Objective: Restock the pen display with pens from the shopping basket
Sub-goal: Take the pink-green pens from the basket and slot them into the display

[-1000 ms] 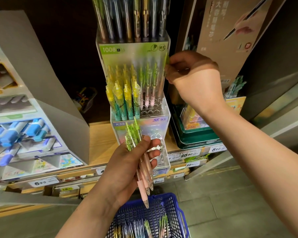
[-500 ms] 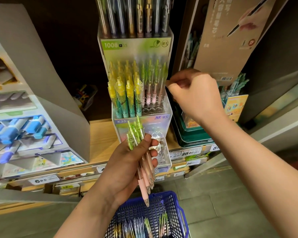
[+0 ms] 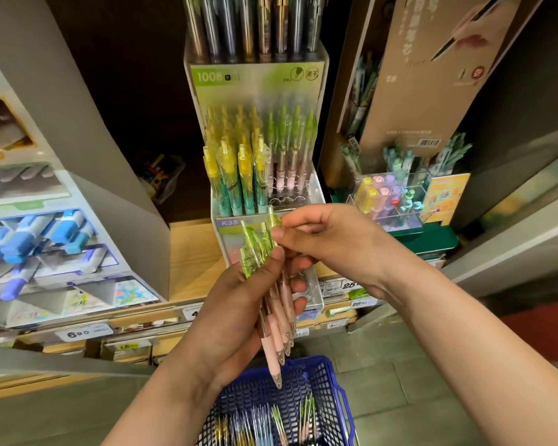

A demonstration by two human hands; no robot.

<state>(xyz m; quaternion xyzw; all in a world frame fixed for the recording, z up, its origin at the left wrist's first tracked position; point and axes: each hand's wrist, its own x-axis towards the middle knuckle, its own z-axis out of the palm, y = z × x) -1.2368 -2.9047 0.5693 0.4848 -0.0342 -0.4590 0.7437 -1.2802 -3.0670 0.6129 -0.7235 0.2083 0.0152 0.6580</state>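
Note:
My left hand grips a bunch of green-and-pink pens, tips pointing down, in front of the clear pen display. My right hand pinches the green top of one pen in that bunch. The display's middle tier holds yellow-and-teal pens on the left and several green-and-pink pens on the right, with empty holes in front of them. The blue shopping basket sits below my hands and holds more pens in several colours.
A grey display of blue markers stands on the wooden shelf at left. A green tray with a clear box of pastel items and a tall brown card display stand at right. Price tags line the shelf edge.
My right hand has come down from the display's right side to the bunch in my left hand and now pinches one pen's top. My left hand has stayed put.

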